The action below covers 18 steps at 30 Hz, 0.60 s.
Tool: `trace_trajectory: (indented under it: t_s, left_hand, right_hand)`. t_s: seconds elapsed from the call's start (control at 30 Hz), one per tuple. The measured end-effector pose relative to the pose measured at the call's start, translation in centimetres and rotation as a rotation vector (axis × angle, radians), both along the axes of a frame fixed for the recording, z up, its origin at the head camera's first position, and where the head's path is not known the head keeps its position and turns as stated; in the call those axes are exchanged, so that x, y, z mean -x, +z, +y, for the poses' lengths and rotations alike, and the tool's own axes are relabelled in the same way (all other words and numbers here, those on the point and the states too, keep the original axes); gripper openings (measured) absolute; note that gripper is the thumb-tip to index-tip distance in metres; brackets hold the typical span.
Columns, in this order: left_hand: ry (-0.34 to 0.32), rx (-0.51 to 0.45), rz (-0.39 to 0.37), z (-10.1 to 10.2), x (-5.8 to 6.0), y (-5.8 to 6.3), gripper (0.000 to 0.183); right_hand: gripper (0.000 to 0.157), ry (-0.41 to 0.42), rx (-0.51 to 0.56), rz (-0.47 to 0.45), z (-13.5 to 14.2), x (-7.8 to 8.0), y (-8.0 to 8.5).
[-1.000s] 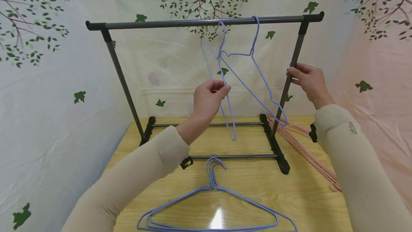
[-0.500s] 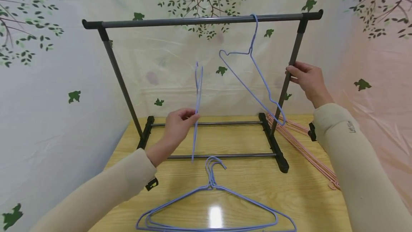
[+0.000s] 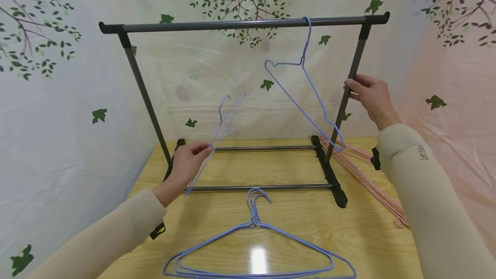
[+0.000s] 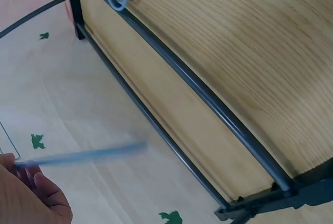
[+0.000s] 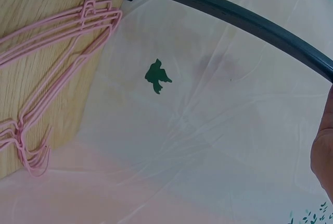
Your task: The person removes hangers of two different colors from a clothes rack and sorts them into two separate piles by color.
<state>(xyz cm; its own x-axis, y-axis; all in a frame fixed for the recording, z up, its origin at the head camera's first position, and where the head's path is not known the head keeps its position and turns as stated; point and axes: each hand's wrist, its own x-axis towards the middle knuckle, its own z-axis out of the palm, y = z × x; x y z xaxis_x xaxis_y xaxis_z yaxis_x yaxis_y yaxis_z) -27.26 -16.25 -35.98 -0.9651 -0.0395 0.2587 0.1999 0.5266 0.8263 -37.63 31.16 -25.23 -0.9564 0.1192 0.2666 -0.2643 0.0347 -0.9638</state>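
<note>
My left hand (image 3: 187, 162) pinches a blue wire hanger (image 3: 219, 134), held tilted and seen nearly edge-on, below the rack's top bar and apart from it. In the left wrist view that hanger (image 4: 83, 156) is blurred. My right hand (image 3: 372, 98) grips the right upright of the black clothes rack (image 3: 240, 25); in the right wrist view only part of the hand (image 5: 323, 151) shows, at the edge. Another blue hanger (image 3: 294, 94) hangs by its hook from the top bar, right of its middle. Several blue hangers (image 3: 253, 225) lie stacked on the table in front of the rack.
Pink hangers (image 3: 372, 184) lie on the wooden table (image 3: 217, 214) at the right, beyond the rack's right foot (image 3: 333, 180). They show larger in the right wrist view as pink hangers (image 5: 73, 41). A leaf-patterned cloth (image 3: 186, 68) stands behind and around the table.
My left hand has taken its hanger off the top bar and moved it down and left, turning and tilting it. The right hand keeps its grip on the upright.
</note>
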Motion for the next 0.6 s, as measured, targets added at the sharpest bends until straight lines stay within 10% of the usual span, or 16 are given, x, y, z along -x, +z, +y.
trace_trajectory:
  t_s: [0.3,0.6]
  left_hand:
    - [-0.024,0.029,0.117,-2.0,0.6,-1.2,0.024]
    - [-0.158,0.052,0.039,-2.5,0.9,-2.4,0.025]
  right_hand:
    - [0.056,-0.015,-0.016,-0.001,0.0,0.2,-0.1]
    - [0.050,0.001,0.035,0.020,-0.4,0.1,-0.1]
